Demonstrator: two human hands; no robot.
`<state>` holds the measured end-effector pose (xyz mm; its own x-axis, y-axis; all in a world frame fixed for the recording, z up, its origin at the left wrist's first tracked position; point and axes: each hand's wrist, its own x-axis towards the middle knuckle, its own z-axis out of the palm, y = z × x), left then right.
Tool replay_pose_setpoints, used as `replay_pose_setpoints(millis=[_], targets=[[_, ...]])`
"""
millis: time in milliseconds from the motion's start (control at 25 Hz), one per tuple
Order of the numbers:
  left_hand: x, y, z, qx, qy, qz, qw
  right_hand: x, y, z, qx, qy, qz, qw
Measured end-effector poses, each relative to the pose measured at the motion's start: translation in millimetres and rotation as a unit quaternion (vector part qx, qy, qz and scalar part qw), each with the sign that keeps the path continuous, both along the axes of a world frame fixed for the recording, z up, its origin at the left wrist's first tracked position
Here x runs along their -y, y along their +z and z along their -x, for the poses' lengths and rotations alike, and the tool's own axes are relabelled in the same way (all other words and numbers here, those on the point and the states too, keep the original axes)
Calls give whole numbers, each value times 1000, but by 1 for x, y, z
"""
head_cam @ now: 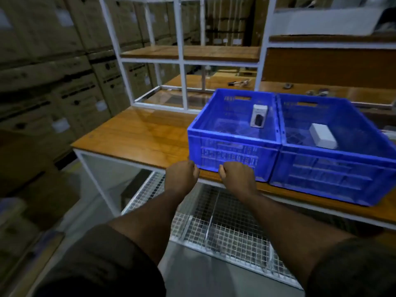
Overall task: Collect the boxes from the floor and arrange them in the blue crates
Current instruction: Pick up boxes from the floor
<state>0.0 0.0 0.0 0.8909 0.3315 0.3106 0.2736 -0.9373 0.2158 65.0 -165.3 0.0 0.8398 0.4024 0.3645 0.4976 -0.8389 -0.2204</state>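
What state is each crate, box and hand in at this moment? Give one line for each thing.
Left blue crate: holds one box.
Right blue crate: holds one box.
Printed box: upright.
White box: lying flat.
Left hand: curled, empty.
Right hand: curled, empty.

The fingers of both hands curl out of sight behind the knuckles (whether they hold anything cannot be told). The right crate (334, 168) and the desk (137, 133) are cut off by the right edge. The far small items (240, 83) on the shelf are too blurred to name.
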Motion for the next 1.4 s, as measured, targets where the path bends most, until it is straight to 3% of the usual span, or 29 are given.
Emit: replay_pose_setpoints(millis=[320, 560, 800, 960, 1400], targets=[[15, -44, 101, 10, 172, 65, 983, -14, -41, 47, -67, 169, 9, 983], [57, -83, 212, 21, 360, 133, 923, -33, -82, 123, -133, 321, 4, 938], [102, -99, 340, -16, 511, 122, 851, -47, -106, 230, -181, 486, 76, 851], [132, -100, 426, -27, 605, 130, 785, -44, -103, 315, -173, 564, 112, 799], [260, -126, 657, 52, 770, 187, 609, 12, -113, 554, -112, 731, 171, 651]])
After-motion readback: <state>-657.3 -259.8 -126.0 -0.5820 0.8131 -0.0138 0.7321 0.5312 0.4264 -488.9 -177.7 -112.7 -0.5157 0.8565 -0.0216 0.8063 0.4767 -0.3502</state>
